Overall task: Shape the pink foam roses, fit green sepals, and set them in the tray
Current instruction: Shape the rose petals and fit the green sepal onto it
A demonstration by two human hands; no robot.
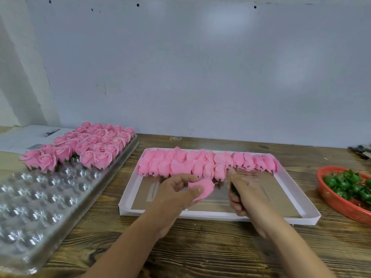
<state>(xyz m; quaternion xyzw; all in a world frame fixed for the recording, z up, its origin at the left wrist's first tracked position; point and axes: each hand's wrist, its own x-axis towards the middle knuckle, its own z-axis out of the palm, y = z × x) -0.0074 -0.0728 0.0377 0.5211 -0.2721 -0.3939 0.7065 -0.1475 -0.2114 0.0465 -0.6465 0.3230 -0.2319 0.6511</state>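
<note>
Over cardboard box lid (297, 216) on table (200, 247), L hand (176, 194) pinching pink rose (202, 187), R hand (244, 189) blurred, curled on green sepal (233, 189), finished roses (86, 145) in clear tray (40, 207) at left.

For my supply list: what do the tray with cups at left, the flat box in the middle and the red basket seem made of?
Cupped tray: clear thin plastic, glossy; highlights glint in each cup. Flat box: probably cardboard, white rim, brown matte floor. Red basket: likely plastic, woven mesh walls.
</note>
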